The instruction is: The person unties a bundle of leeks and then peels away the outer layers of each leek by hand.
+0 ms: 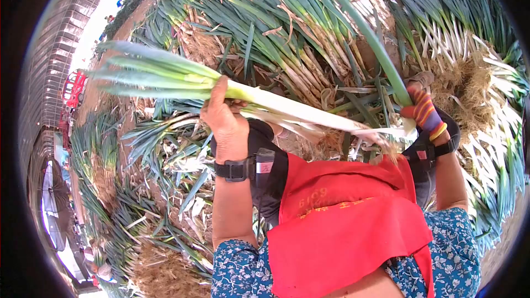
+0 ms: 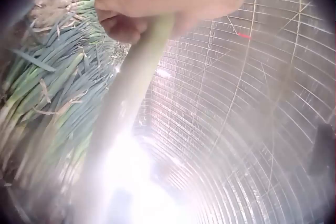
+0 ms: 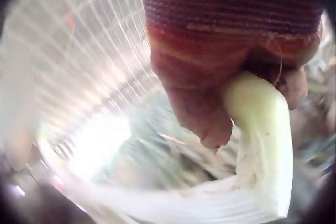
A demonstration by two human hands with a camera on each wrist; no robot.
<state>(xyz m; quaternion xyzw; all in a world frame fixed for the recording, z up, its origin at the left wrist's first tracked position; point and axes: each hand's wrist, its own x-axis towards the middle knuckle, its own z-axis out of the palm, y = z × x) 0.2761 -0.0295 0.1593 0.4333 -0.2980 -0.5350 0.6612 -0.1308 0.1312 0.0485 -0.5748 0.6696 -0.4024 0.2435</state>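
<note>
My bare left hand [image 1: 226, 118] grips a long green onion [image 1: 298, 109] where the white stalk meets the leaves. Its green leaves fan out to the left in the head view, and its root end points right, over the lap. In the left wrist view the stalk [image 2: 134, 66] runs down from the curled fingers. My right hand [image 1: 425, 113] wears a striped glove with bare fingertips and pinches a peeled outer leaf [image 1: 386, 69]. That leaf's green blade rises up and left from the glove. Its pale base [image 3: 265, 145] hangs below the fingers, with a white strip stretching toward the stalk.
Bundles of green onions [image 1: 309, 38] lie thickly in front. More piles, with tangled roots [image 1: 469, 91], stand at the right, and others [image 1: 160, 259] at the lower left. A red apron [image 1: 348, 215] covers the lap. A ribbed greenhouse roof [image 1: 61, 38] curves along the left.
</note>
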